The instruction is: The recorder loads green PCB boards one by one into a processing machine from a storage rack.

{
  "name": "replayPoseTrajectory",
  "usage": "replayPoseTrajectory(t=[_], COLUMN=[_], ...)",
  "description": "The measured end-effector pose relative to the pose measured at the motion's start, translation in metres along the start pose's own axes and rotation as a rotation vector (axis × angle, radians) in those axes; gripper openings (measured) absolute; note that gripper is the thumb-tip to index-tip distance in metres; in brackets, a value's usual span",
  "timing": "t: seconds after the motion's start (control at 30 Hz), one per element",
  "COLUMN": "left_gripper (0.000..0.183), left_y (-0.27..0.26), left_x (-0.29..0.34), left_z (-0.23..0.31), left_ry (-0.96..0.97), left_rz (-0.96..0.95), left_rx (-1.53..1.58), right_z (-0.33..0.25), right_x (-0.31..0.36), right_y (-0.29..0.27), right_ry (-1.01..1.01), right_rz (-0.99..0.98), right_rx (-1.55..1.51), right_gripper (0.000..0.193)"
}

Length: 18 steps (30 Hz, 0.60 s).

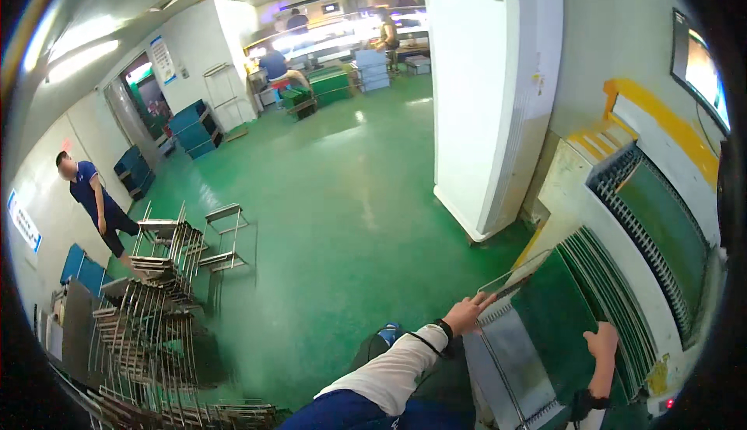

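Observation:
A flat dark green panel [551,315], like a circuit board, leans in a metal rack with slotted edges at the lower right. My right hand [601,342] is closed at the panel's right edge, its thumb toward the panel's face. My left hand [467,313] reaches to the far left corner of the panel, beside the rack's thin metal frame, with its fingers stretched out. Behind the panel stand several more green panels [615,305] in a close row. A grey slotted plate [517,352] of the rack lies in front of it.
On my right a machine [572,177] with a yellow-edged opening holds another green panel [661,228] between toothed rails. A white cabinet [475,95] stands ahead. Stacked metal racks [156,313] fill the lower left, near a person [93,196]. Blue crates [194,128] and seated workers are farther back.

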<state>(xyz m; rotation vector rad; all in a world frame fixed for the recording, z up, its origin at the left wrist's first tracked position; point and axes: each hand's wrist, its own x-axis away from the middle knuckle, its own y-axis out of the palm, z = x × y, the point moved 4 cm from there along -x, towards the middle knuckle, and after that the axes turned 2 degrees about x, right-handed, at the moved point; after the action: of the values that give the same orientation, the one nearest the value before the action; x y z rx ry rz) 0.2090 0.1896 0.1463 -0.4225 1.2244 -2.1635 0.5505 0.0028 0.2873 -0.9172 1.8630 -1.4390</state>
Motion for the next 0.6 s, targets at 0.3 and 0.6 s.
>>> replayPoseTrajectory(t=[0.3, 0.6], left_gripper=[0.108, 0.066], left_y=[0.004, 0.036], left_x=[0.019, 0.124], left_z=[-0.003, -0.124], left_ry=[-0.052, -0.468], left_rz=[0.120, 0.139], left_rx=[-0.048, 0.326], right_z=[0.020, 0.011], right_x=[-0.017, -0.033], right_y=[0.017, 0.025], right_ry=[0.067, 0.125], right_rz=[0.051, -0.022], right_rx=[0.074, 0.058], right_gripper=[0.043, 0.064])
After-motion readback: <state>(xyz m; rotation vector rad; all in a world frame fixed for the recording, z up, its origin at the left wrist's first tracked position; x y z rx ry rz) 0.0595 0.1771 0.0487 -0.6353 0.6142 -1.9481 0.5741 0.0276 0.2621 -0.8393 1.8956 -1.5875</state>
